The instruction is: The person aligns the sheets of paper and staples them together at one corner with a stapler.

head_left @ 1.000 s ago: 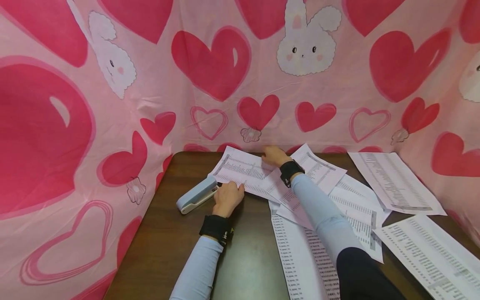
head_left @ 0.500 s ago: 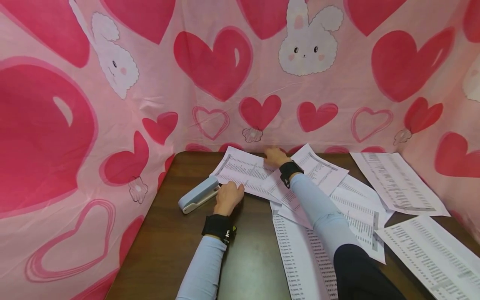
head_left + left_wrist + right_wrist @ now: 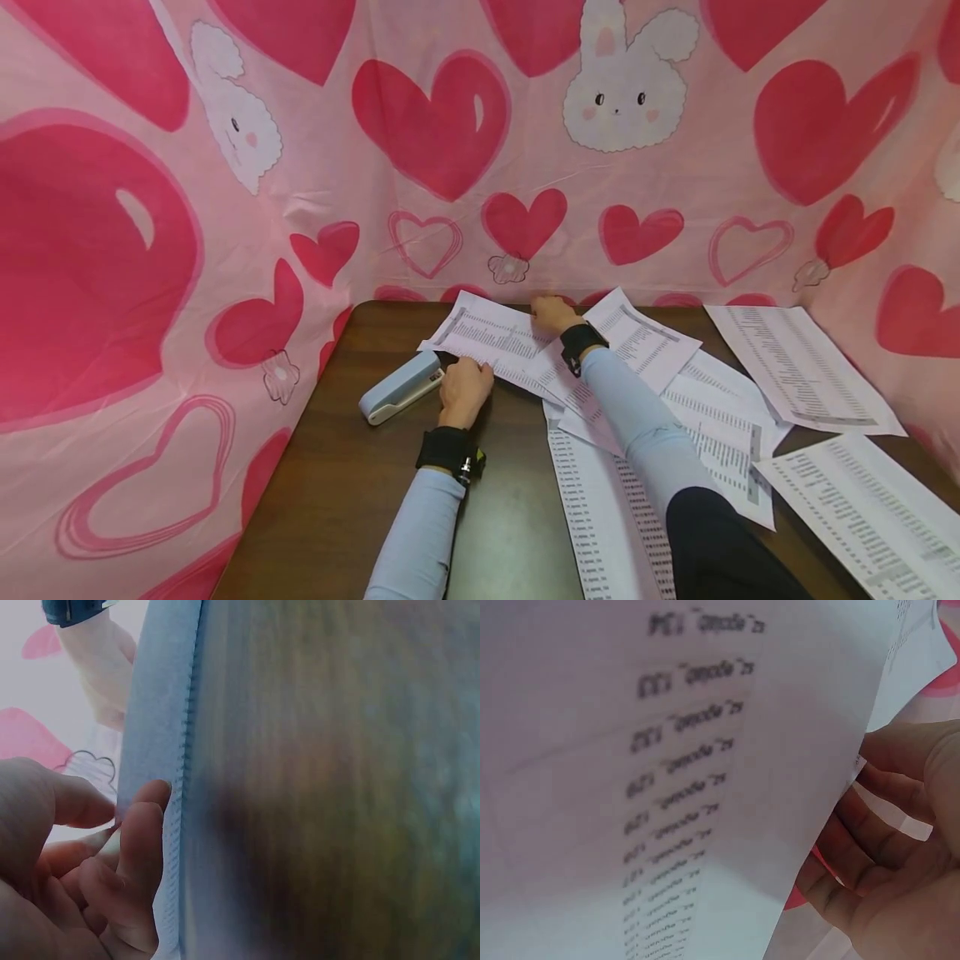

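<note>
Paper (image 3: pixel 487 332) at your twelve o'clock is pinched at its seven-o'clock edge by your left hand (image 3: pixel 466 390), thumb nearly meeting fingers; your right hand (image 3: pixel 553 316) grips it at two. A stapler (image 3: pixel 401 387) lies at your left hand's nine, more sheets (image 3: pixel 716 417) at your right's four.

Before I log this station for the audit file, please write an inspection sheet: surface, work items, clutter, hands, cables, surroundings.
Surface: brown table, partly covered by paper.
Work items: printed sheet at the hands; blue-and-white stapler lying beside the left hand.
Clutter: loose papers, some overlapping, toward the right.
Hands: left pinches the sheet's near edge; right hand grips paper at the far edge.
Cables: nothing seen.
Surroundings: pink backdrop with hearts and rabbits.
</note>
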Motion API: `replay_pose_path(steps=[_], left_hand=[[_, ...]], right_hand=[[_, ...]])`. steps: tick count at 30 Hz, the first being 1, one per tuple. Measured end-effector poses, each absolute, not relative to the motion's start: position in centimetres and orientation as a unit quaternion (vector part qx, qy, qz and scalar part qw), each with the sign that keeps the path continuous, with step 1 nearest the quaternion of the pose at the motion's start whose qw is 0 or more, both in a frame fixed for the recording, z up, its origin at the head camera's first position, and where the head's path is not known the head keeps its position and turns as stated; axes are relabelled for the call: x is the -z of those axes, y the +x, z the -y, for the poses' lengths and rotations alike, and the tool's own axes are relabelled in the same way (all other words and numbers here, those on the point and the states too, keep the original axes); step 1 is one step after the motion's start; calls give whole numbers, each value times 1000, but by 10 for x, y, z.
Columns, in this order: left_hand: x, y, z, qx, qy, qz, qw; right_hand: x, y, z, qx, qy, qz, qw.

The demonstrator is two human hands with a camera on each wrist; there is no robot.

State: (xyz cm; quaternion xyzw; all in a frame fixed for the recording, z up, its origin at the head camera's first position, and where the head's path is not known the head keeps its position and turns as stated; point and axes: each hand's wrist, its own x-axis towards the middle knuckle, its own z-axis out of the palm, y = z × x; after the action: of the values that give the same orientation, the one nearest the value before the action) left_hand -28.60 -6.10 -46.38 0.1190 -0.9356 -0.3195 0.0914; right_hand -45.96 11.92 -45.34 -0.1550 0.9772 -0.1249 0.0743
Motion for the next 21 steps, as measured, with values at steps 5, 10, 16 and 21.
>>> replay_pose_path(steps=[5,10,16,21], left_hand=[[463,-287,60,324,123,933,97],[460,-287,60,324,130,932,95],[451,-288,60,320,127,932,112],[442,-287,64,326,124,929,126]], right_hand=[[448,-459,-120,132,-162,-976,66],[440,-459,-122,138,-183,-972,49],[430,-458,-125,172,-221,-960,24],[423,-456,-127,189,-262,-946,2]])
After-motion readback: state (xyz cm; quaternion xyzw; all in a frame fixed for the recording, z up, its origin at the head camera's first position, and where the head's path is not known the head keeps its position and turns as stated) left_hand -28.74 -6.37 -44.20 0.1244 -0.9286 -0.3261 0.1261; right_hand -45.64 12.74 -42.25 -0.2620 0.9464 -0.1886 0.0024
